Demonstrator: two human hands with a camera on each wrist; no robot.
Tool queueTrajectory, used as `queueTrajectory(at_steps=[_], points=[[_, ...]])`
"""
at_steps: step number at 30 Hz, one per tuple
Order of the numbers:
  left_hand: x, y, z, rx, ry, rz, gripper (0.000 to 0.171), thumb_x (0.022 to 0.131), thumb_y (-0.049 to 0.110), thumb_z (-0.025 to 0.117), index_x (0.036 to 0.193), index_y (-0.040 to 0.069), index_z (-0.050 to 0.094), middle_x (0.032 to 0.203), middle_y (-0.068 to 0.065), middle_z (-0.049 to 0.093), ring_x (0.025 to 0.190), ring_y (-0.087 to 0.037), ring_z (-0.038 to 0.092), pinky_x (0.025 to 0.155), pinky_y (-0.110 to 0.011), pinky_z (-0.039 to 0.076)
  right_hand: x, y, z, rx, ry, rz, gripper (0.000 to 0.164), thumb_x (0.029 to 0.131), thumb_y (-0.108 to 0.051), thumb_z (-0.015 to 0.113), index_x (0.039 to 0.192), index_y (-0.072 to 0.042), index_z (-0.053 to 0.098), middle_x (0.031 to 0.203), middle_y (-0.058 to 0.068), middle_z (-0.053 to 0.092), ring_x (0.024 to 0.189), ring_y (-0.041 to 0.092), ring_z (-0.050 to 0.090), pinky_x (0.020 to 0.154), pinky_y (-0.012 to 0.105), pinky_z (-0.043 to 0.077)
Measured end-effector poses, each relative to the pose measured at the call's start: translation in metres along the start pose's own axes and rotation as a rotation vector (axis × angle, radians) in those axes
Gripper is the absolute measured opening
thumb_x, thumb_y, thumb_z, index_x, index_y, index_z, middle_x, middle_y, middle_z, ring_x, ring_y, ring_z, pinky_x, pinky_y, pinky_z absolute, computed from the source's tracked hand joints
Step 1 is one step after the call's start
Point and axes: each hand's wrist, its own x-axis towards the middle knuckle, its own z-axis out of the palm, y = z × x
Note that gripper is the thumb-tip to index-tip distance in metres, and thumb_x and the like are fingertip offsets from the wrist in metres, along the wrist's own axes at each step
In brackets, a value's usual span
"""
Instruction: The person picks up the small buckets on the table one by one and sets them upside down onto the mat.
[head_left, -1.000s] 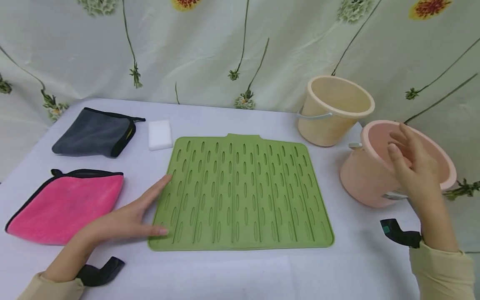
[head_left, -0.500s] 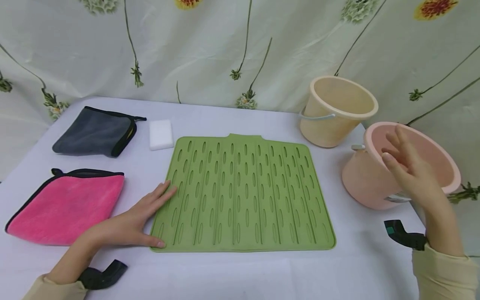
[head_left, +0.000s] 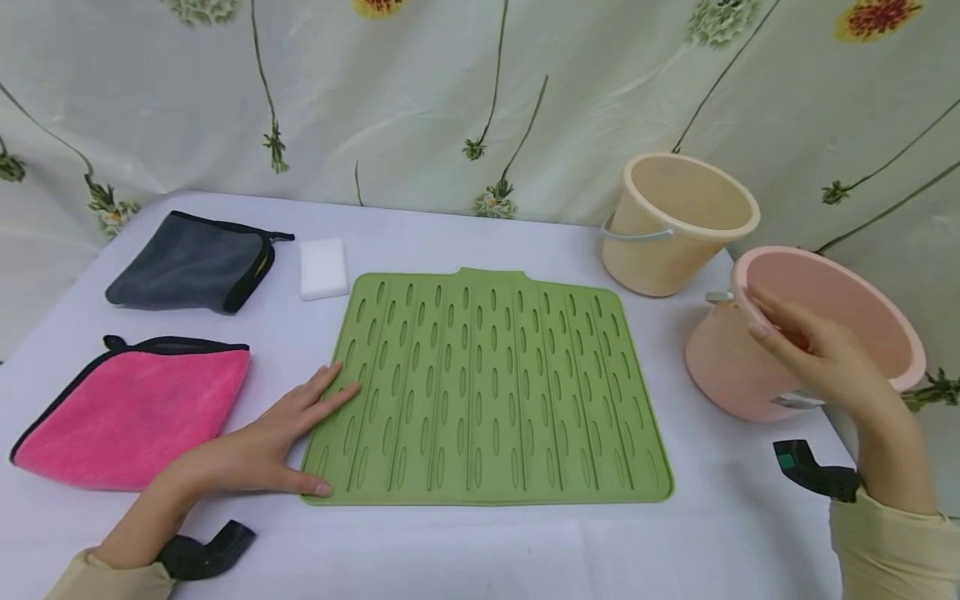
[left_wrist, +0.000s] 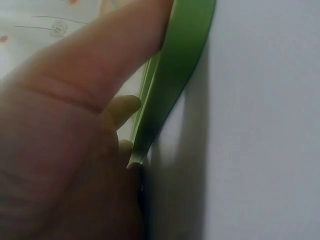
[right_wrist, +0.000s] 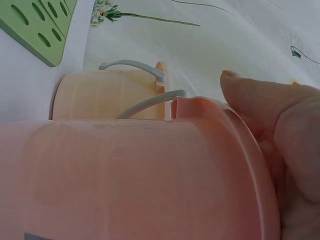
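Note:
My left hand (head_left: pixel 258 446) rests on the left edge of a green ridged silicone mat (head_left: pixel 491 392), fingers spread and thumb at its near corner. In the left wrist view the thumb lies against the rim of the mat (left_wrist: pixel 187 45). My right hand (head_left: pixel 836 354) is at the near left rim of a pink bucket (head_left: pixel 727 367). Its fingers reach over the opening, partly hidden. In the right wrist view the thumb (right_wrist: pixel 260 97) is extended, just off the rim of the pink bucket (right_wrist: pixel 125 175).
A cream bucket (head_left: pixel 652 258) with a pale handle stands behind the pink one. At the left lie a grey cloth (head_left: pixel 187 262) with black edging, a pink cloth (head_left: pixel 142 412) with black edging, and a white sponge block (head_left: pixel 323 269). A floral curtain (head_left: pixel 420 100) hangs behind the table.
My right hand has lowered from above the pink bucket to its left rim. My left fingers have come closer together and settled on the mat's edge. The view has shifted slightly.

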Motion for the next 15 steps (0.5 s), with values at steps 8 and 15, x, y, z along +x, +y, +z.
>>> queueTrajectory(at_steps=[8,15], points=[[-0.0015,-0.0002,0.0000,0.017,-0.002,-0.004,0.103,0.069,0.053,0.076,0.149,0.015,0.025,0.155,-0.013,0.001,0.137,-0.036,0.006,0.102,-0.027,0.011,0.0020,0.0018,0.0017,-0.049,0.028,-0.031,0.051,0.092,-0.012,0.061,0.140,-0.006,0.044,0.125,0.026,0.051,0.086,-0.006,0.046,0.069,0.004,0.038],[-0.0002,-0.0009,0.0008,0.029,-0.005,-0.012,0.102,0.069,0.054,0.076,0.149,0.016,0.026,0.155,-0.012,0.001,0.137,-0.036,0.006,0.102,-0.035,0.015,0.0030,0.0020,-0.0003,-0.095,0.024,-0.072,0.052,0.091,-0.012,0.062,0.139,-0.003,0.044,0.124,0.028,0.052,0.085,-0.010,0.045,0.070,0.002,0.035]])
